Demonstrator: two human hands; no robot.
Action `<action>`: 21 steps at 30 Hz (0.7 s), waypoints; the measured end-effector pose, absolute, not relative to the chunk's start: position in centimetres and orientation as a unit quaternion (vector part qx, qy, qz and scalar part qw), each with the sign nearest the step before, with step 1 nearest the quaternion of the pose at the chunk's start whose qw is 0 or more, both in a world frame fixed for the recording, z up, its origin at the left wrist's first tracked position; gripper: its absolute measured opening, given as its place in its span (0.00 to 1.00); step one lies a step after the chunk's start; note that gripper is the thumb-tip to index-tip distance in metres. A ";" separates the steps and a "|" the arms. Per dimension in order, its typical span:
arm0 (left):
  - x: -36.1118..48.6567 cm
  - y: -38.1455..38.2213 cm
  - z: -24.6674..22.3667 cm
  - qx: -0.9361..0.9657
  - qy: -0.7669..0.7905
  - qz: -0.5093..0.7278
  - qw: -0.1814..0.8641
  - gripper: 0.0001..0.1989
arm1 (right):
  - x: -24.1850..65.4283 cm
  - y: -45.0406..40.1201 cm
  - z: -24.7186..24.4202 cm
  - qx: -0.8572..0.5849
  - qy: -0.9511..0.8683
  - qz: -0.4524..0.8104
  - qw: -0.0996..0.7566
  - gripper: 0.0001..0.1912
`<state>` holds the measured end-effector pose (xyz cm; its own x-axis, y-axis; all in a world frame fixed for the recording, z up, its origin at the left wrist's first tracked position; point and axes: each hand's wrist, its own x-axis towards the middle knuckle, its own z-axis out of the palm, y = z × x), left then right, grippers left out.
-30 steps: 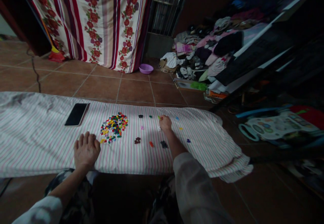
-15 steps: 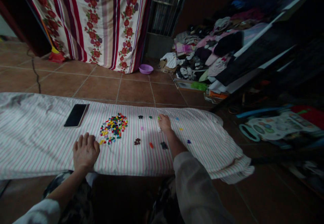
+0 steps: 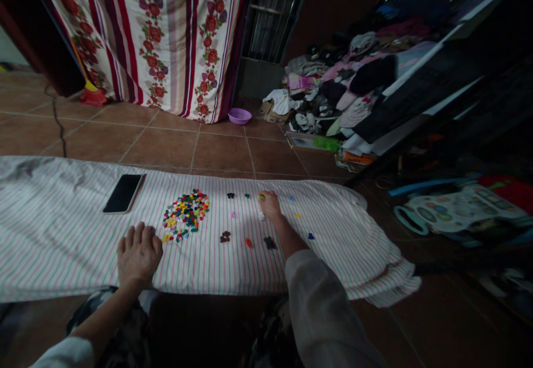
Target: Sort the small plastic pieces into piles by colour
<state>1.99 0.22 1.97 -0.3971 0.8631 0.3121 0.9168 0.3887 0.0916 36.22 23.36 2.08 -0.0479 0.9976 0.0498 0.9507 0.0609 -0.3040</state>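
My left hand [image 3: 139, 251] lies palm down on the striped cloth [image 3: 83, 246], fingers stretched out, holding nothing. Just beyond it to the right is a heap of small multicoloured pieces [image 3: 187, 212], too small to make out their kind. My right hand [image 3: 270, 206] has its fingers drawn together at a small lime green piece [image 3: 261, 196]. Around that hand lie small sorted pieces: black [image 3: 230, 195], dark green [image 3: 247, 196], pink [image 3: 233, 214], white [image 3: 262, 216], brown [image 3: 225, 237], orange [image 3: 249, 242], dark grey [image 3: 270, 242], light blue [image 3: 291, 197], yellow [image 3: 297, 215] and dark blue [image 3: 311, 236].
A phone [image 3: 124, 193] with a dark screen rests left of the heap. Beyond the cloth, a purple basin [image 3: 240, 116] stands on the tiled floor by a flowered curtain [image 3: 179, 40]. Clothes [image 3: 308, 82] are piled at the back right, and a toy panel [image 3: 449, 210] lies at the right.
My right hand stays almost in the same spot, at the lime green piece, which shows more clearly now. My left hand remains flat. The whole view has shifted slightly.
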 end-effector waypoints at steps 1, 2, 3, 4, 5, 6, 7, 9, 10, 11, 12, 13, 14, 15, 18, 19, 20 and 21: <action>2.0 0.2 2.0 -0.539 -0.827 -0.123 0.106 0.21 | 36.2 23.4 2.1 -0.678 -0.718 0.095 0.125 0.15; 1.9 0.2 1.9 -0.537 -0.828 -0.122 0.105 0.21 | 36.2 23.4 2.1 -0.678 -0.718 0.095 0.126 0.15; 1.9 0.2 1.9 -0.536 -0.829 -0.120 0.103 0.21 | 36.2 23.4 2.1 -0.678 -0.717 0.095 0.128 0.16; 1.9 0.2 1.9 -0.535 -0.830 -0.119 0.102 0.21 | 36.2 23.3 2.1 -0.678 -0.717 0.094 0.130 0.16; 1.9 0.2 1.9 -0.536 -0.830 -0.117 0.102 0.21 | 36.2 23.3 2.2 -0.677 -0.718 0.094 0.134 0.17; 1.9 0.2 2.0 -0.537 -0.829 -0.116 0.102 0.21 | 36.2 23.2 2.2 -0.676 -0.718 0.093 0.137 0.18; 1.9 0.2 2.0 -0.538 -0.828 -0.116 0.103 0.21 | 36.3 23.1 2.3 -0.675 -0.719 0.093 0.140 0.19; 1.9 0.2 2.0 -0.539 -0.828 -0.116 0.105 0.21 | 36.3 22.8 2.5 -0.674 -0.719 0.091 0.144 0.21; 1.9 0.1 2.0 -0.538 -0.828 -0.117 0.105 0.21 | 36.3 22.7 2.7 -0.675 -0.718 0.091 0.145 0.21; 1.9 0.1 2.0 -0.536 -0.829 -0.118 0.104 0.21 | 36.3 22.5 2.8 -0.675 -0.717 0.090 0.149 0.21; 2.0 0.1 2.0 -0.536 -0.830 -0.120 0.102 0.21 | 36.3 22.3 2.9 -0.676 -0.715 0.088 0.155 0.20; 2.0 0.1 2.0 -0.536 -0.829 -0.122 0.100 0.21 | 36.1 22.1 3.1 -0.676 -0.714 0.087 0.163 0.20; 2.0 0.1 2.1 -0.536 -0.829 -0.124 0.098 0.21 | 35.9 21.8 3.2 -0.676 -0.712 0.085 0.169 0.20; 2.0 0.1 2.1 -0.537 -0.829 -0.127 0.097 0.21 | 35.6 21.4 3.3 -0.674 -0.712 0.082 0.177 0.20; 2.0 0.0 2.2 -0.537 -0.827 -0.134 0.094 0.21 | 34.1 20.1 3.5 -0.647 -0.728 0.087 0.207 0.20; 2.0 0.0 2.2 -0.537 -0.827 -0.136 0.093 0.21 | 33.4 19.5 3.5 -0.632 -0.737 0.092 0.221 0.20; 2.0 0.0 2.2 -0.536 -0.828 -0.138 0.090 0.21 | 32.5 19.0 3.6 -0.616 -0.746 0.099 0.233 0.20; 2.0 0.0 2.3 -0.534 -0.829 -0.139 0.087 0.21 | 31.6 18.4 3.6 -0.600 -0.754 0.107 0.243 0.19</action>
<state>1.98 0.04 2.27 -0.4143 0.8617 0.2929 0.9101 0.3908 0.1378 31.64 18.37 3.57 -0.1610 0.9578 0.2383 0.8542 0.2561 -0.4525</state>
